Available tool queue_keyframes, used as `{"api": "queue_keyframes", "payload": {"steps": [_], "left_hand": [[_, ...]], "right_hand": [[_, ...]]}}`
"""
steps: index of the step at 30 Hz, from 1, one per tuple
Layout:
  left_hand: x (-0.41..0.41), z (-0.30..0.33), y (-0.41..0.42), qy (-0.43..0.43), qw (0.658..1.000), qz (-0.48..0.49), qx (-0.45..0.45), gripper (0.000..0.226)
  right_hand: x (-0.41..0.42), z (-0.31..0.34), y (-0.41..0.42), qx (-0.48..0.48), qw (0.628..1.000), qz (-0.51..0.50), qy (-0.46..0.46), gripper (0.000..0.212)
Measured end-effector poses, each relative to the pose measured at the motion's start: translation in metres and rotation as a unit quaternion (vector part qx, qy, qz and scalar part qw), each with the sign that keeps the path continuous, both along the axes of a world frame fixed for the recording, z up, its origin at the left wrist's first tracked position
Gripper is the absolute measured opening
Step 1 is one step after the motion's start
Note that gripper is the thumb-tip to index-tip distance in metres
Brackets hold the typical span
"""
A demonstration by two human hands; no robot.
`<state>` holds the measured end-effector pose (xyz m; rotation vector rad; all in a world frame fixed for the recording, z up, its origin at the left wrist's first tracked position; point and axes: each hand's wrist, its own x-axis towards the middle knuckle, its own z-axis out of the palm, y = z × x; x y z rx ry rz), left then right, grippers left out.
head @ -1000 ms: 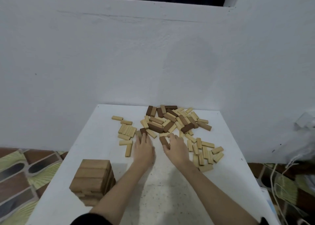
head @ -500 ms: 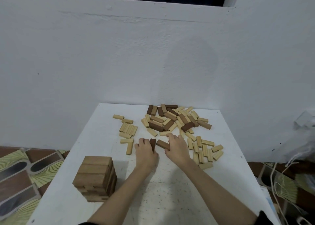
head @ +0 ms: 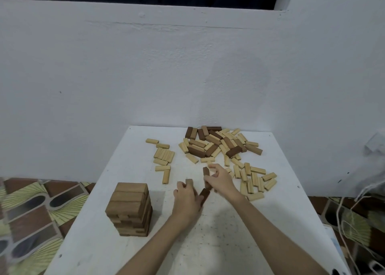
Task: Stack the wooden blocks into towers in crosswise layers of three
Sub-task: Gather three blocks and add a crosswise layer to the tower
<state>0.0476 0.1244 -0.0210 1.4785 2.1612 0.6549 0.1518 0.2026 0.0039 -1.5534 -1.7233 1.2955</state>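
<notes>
Just right of the finished tower (head: 128,209) on the worktop (head: 229,239), our left hand (head: 186,199) and right hand (head: 220,181) clamp fingers on dark blocks (head: 205,193), apparently gathering a base layer; the loose pile (head: 218,147) lies beyond.

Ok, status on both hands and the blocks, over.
Left hand and right hand each gripping dark blocks. Finished tower stands left. Loose pile behind. Nothing in the way.
</notes>
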Motion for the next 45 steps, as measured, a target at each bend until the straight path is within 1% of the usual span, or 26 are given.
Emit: {"api": "queue_keyframes", "payload": {"steps": [1, 3, 5, 7, 10, 13, 15, 18, 20, 23, 28, 30, 33, 35, 36, 38, 40, 42, 45], "left_hand": [[-0.003, -0.001, 0.001, 0.014, 1.0, 0.013, 0.003, 0.026], [-0.009, -0.002, 0.002, 0.033, 0.998, 0.053, -0.003, 0.024], [-0.014, -0.001, 0.002, 0.021, 0.995, 0.097, -0.002, 0.025], [-0.016, -0.002, 0.003, -0.018, 0.993, 0.112, 0.013, 0.029], [-0.022, -0.002, 0.001, -0.05, 0.994, 0.089, 0.031, 0.031], [-0.026, -0.002, 0.0, -0.063, 0.995, 0.064, 0.032, 0.03], [-0.027, -0.002, 0.002, -0.064, 0.996, 0.06, 0.027, 0.027], [-0.026, -0.001, 0.003, -0.051, 0.997, 0.048, 0.019, 0.021], [-0.025, -0.001, 0.003, -0.043, 0.998, 0.042, 0.022, 0.018], [-0.022, -0.002, -0.001, -0.035, 0.998, 0.037, 0.024, 0.018], [-0.016, -0.003, -0.01, -0.057, 0.998, 0.005, 0.021, 0.03], [-0.013, -0.003, -0.012, -0.076, 0.997, -0.002, 0.015, 0.032], [-0.01, -0.003, -0.016, -0.078, 0.997, -0.007, 0.011, 0.035], [-0.009, 0.001, -0.019, -0.091, 0.996, -0.015, -0.003, 0.041], [-0.009, 0.003, -0.02, -0.101, 0.994, -0.023, -0.017, 0.05], [-0.01, 0.008, -0.023, -0.095, 0.993, -0.05, -0.051, 0.077], [-0.013, 0.012, -0.023, -0.053, 0.992, -0.085, -0.074, 0.1], [-0.016, 0.014, -0.024, -0.036, 0.99, -0.112, -0.079, 0.108], [-0.017, 0.013, -0.027, -0.053, 0.985, -0.144, -0.073, 0.105]], "right_hand": [[-0.002, 0.003, -0.004, -0.031, 0.999, 0.017, 0.01, 0.044], [-0.007, 0.005, -0.011, -0.039, 0.998, 0.057, -0.008, 0.04], [-0.014, 0.001, -0.016, -0.014, 0.997, 0.072, -0.038, 0.033], [-0.019, -0.004, -0.018, 0.023, 0.994, 0.076, -0.078, 0.033], [-0.024, -0.009, -0.021, 0.044, 0.99, 0.081, -0.105, 0.042], [-0.021, -0.007, -0.025, 0.04, 0.99, 0.079, -0.108, 0.042], [-0.014, -0.005, -0.025, 0.037, 0.989, 0.086, -0.116, 0.041], [-0.004, -0.004, -0.031, 0.019, 0.981, 0.13, -0.143, 0.053], [0.0, -0.004, -0.035, 0.023, 0.977, 0.144, -0.154, 0.057], [0.008, -0.005, -0.037, 0.032, 0.98, 0.123, -0.152, 0.052], [0.024, -0.005, -0.04, 0.0, 0.983, 0.105, -0.149, 0.046], [0.028, -0.005, -0.043, 0.004, 0.983, 0.1, -0.152, 0.045], [0.033, -0.008, -0.047, -0.002, 0.987, 0.087, -0.137, 0.048], [0.036, -0.007, -0.048, -0.023, 0.991, 0.068, -0.11, 0.052], [0.037, -0.007, -0.048, -0.031, 0.993, 0.062, -0.097, 0.054], [0.039, -0.004, -0.049, -0.03, 0.992, 0.075, -0.093, 0.061], [0.042, 0.001, -0.05, -0.015, 0.987, 0.115, -0.114, 0.076], [0.044, 0.006, -0.053, -0.003, 0.976, 0.165, -0.142, 0.093], [0.045, 0.008, -0.056, 0.02, 0.963, 0.208, -0.167, 0.106]]}}
